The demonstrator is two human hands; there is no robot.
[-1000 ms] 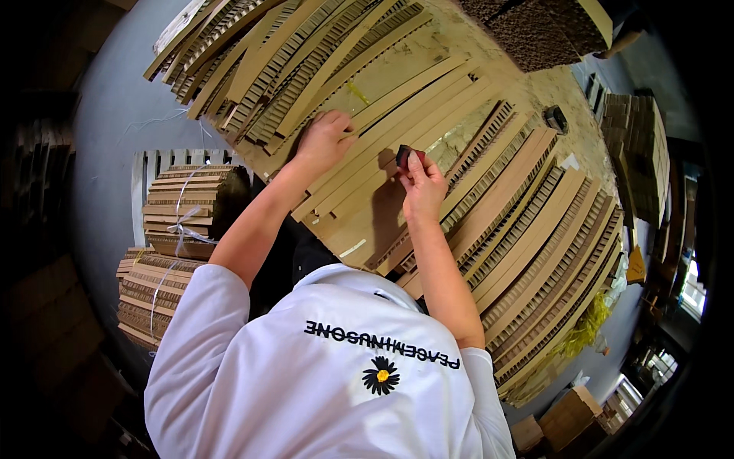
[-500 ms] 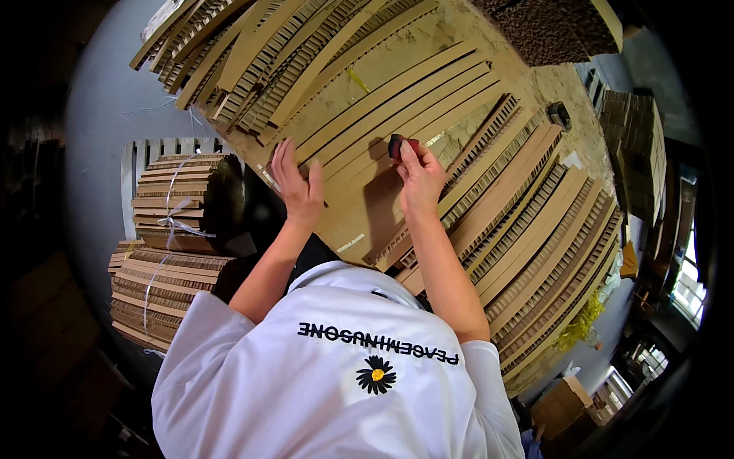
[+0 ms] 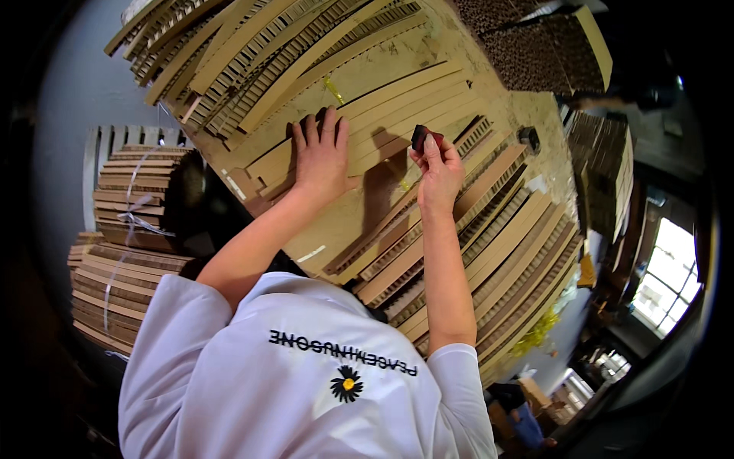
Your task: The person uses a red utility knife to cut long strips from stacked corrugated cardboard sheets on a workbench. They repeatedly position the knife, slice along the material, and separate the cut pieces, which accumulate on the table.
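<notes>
My left hand [image 3: 321,161] lies with spread fingers on a row of flat cardboard strips [image 3: 409,99], placed side by side on the worktable [image 3: 310,249]. In my right hand [image 3: 440,174] is a small red-and-black block [image 3: 425,139], pinched between thumb and fingers; its exact kind is hard to make out. That hand is raised over the near right end of the row, and a shadow falls on the strips to its left. Honeycomb-core cardboard strips [image 3: 489,237] lie in a bank to the right of my right forearm.
More honeycomb strips [image 3: 260,57] are heaped at the far left of the table. A small black object [image 3: 528,138] sits near the right edge. Large honeycomb blocks [image 3: 535,53] stand at the far right. Tied bundles [image 3: 126,283] rest beside the table, left.
My left hand has moved right and farther forward, from the left ends of the strips onto them. The right hand keeps hold of the block. The whole view has shifted.
</notes>
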